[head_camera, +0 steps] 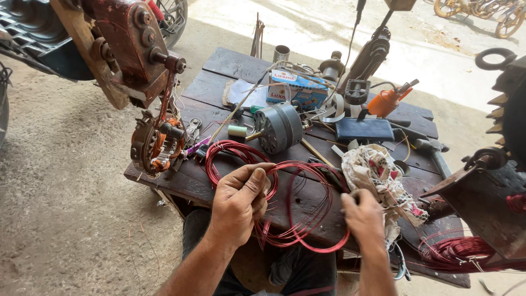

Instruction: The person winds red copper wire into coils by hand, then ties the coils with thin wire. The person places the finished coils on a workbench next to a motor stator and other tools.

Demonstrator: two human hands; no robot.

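You are holding loops of red enamelled wire [298, 219] between your two hands, over the near edge of a dark wooden workbench [230, 68]. Your left hand [239, 200] is closing around the coils where several loops cross, fingers curled and the thumb pressing on top, so it is gripping the wire. Your right hand [362, 216] is curling into a loose fist at the right side of the same loops; it is pinching the wire there, though the fingertips are turned away and the exact grip is hard to make out. The loops are hanging in rough circles between the hands, with one more coil [233, 151] lying flat on the bench just beyond your left hand.

Behind the wire, a grey round motor housing [279, 127] is lying on its side near the middle of the bench. To its left, a wound stator with copper-coloured coils [158, 145] is hanging at the bench's corner beneath a rusty red machine [129, 38]. A patterned rag [378, 172] is lying crumpled just beside your right hand. Further back, a blue and white cardboard box [296, 87], an orange tool [386, 101] and a dark flat case [364, 129] are sitting among scattered tools. A second bundle of red wire [457, 252] is resting at the far right, well apart from your hands
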